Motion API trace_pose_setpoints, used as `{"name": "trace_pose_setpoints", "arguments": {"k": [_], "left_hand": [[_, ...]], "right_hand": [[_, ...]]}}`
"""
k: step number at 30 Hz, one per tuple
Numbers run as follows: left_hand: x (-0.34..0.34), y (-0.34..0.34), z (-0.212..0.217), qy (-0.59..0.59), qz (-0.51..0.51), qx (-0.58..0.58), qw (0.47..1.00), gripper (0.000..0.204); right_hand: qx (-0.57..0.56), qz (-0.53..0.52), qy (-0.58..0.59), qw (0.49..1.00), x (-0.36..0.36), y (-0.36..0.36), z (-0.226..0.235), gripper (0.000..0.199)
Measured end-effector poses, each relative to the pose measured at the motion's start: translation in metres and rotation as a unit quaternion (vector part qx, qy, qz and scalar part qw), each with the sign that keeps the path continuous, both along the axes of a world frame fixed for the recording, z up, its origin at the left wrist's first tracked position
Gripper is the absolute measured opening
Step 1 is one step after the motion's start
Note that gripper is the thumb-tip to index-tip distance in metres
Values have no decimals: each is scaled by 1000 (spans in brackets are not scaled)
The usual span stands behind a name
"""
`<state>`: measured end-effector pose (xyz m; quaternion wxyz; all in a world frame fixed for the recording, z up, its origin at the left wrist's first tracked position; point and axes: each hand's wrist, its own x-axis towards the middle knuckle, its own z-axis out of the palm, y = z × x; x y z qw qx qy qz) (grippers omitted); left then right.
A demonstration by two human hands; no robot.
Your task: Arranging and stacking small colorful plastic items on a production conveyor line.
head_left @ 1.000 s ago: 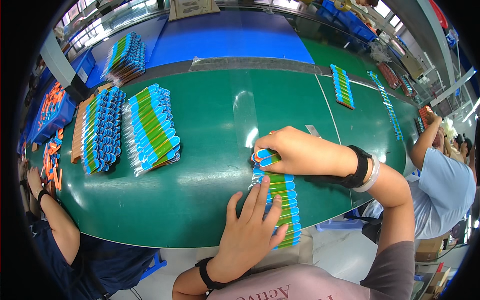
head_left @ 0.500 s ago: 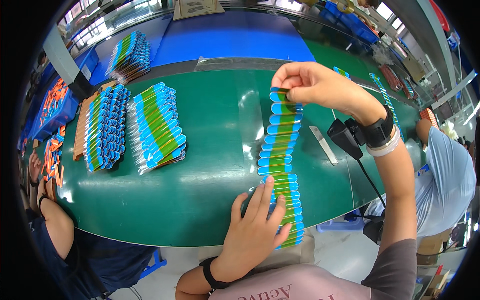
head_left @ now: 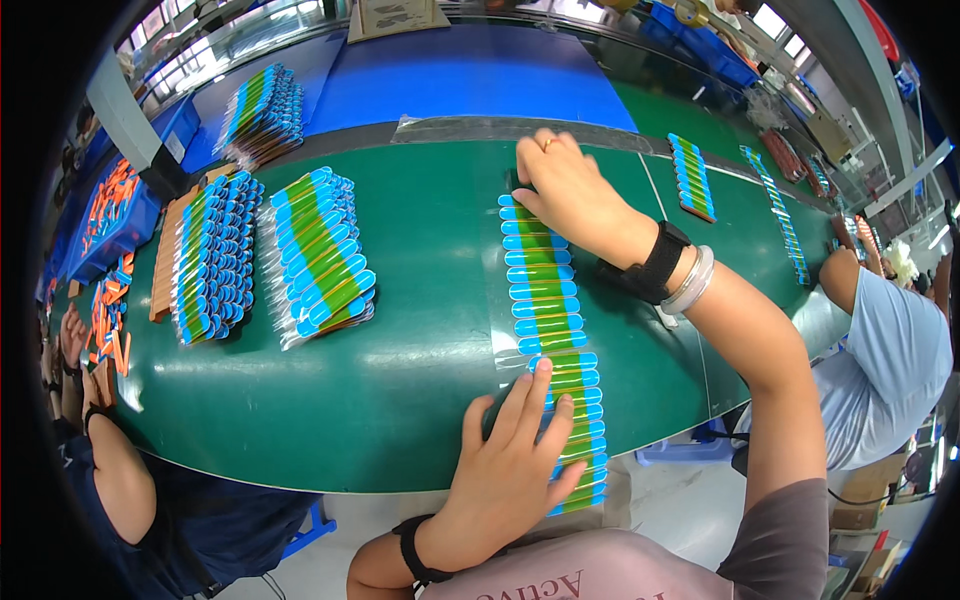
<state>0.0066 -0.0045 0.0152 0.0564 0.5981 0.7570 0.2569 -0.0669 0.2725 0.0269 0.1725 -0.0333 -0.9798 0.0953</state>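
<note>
A long strip of blue-and-green round-ended flat sticks (head_left: 545, 285) runs from near my body toward the far side of the green table. My left hand (head_left: 505, 460) lies over its near part, fingers spread, with fingertips on the sticks. At the far end, my right hand (head_left: 575, 195) has curled fingers, the thumb touching the end of the strip; its grip is partly hidden. Under my right wrist, only the near end of a pale cutter knife (head_left: 667, 318) shows. A black wrist device (head_left: 662, 262) is strapped to that arm.
Left of the strip lie two stacks of similar sticks (head_left: 318, 255) (head_left: 215, 255), with another stack (head_left: 265, 110) farther back. Orange pieces fill a blue bin (head_left: 125, 225). Shorter strips (head_left: 692, 178) lie on the right. People sit at both sides, one in a light-blue garment (head_left: 885, 350).
My right hand has moved left and slightly away, and the strip's far part has shifted left with it. A short strip at the right is now uncovered. My left hand stays put.
</note>
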Motion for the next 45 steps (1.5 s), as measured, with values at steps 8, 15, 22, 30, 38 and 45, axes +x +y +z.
{"name": "trace_pose_setpoints", "arguments": {"k": [8,15,22,30,38,45], "left_hand": [[-20,3,3,66,-101,-41,992,55],[-58,18,24,124,-113,-40,985,52],[-72,41,40,-8,-166,-83,983,69],[-97,63,18,114,-124,-29,985,93],[-110,66,7,49,-123,-42,990,94],[-113,63,3,32,-128,-44,990,91]], "right_hand": [[30,-211,14,977,72,140,47,27],[100,-191,44,975,121,178,13,14],[-184,-71,72,978,83,69,79,44],[-176,110,-227,952,23,27,71,36],[-245,106,-248,931,0,34,37,31],[-336,74,-271,899,1,28,53,32]]}}
